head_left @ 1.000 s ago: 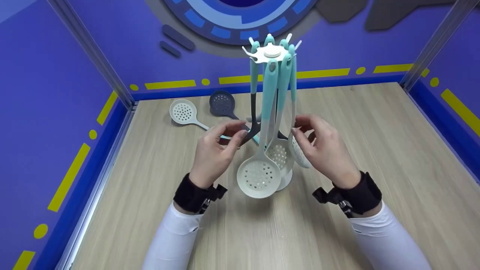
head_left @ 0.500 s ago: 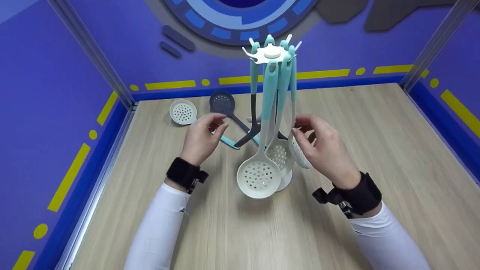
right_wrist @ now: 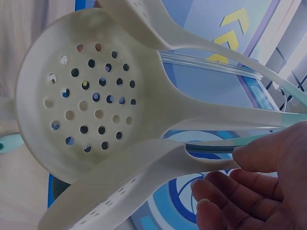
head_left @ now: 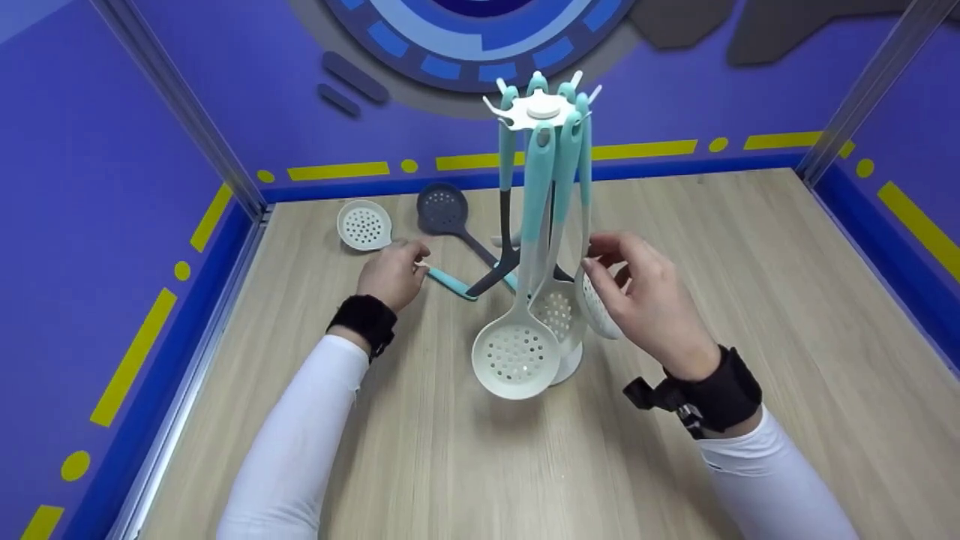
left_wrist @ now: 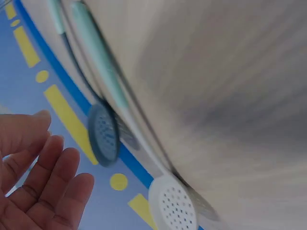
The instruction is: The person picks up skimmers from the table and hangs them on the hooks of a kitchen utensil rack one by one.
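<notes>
My right hand pinches the narrow neck of a white skimmer that hangs from a white utensil rack; in the right wrist view the thumb lies along that neck. My left hand is over a second white skimmer with a turquoise handle, lying on the table. In the left wrist view its fingers are loosely bent and hold nothing, apart from that skimmer's shaft. A dark skimmer lies beside it, its handle partly behind the rack.
At the front of the rack hangs another white skimmer. A black utensil juts left from the rack, over the turquoise handle end. The rack's round white base stands on the wooden table. Blue walls enclose the table.
My left hand has let go of the black hanging utensil and moved left to the white skimmer on the table. My right hand stays at its skimmer.
</notes>
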Tool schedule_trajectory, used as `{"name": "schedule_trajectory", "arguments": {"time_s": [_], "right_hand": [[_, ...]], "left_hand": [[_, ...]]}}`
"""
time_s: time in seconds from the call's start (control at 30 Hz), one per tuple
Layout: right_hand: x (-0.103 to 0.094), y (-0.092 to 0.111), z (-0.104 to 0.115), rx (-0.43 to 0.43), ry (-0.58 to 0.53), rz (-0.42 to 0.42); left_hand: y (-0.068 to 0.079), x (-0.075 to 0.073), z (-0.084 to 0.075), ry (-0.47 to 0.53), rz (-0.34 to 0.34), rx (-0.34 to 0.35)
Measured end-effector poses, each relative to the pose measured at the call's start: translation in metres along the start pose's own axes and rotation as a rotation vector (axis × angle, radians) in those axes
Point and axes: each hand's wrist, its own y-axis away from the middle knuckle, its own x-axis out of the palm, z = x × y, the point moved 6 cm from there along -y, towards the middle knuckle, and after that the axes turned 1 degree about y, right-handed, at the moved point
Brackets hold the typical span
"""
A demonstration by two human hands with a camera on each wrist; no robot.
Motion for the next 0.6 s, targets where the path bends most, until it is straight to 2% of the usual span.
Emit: {"name": "schedule_trajectory", "arguments": {"time_s": [0.17,0.3,0.4,0.6], "right_hand": [[0.0,0.0,0.0,0.003,0.003,0.002],[0.0,0.0,0.0,0.005,0.009,0.008],[0.001,0.0,0.0,0.006,0.016,0.014],[0.001,0.0,-0.001,0.017,0.012,0.013]], "left_hand": [[-0.009,0.011,0.012,-0.106,0.039,0.031],[-0.014,0.018,0.016,-0.122,0.099,-0.004],[-0.019,0.019,0.014,-0.153,0.134,-0.024],[-0.027,0.021,0.005,-0.315,0.171,0.009]]}}
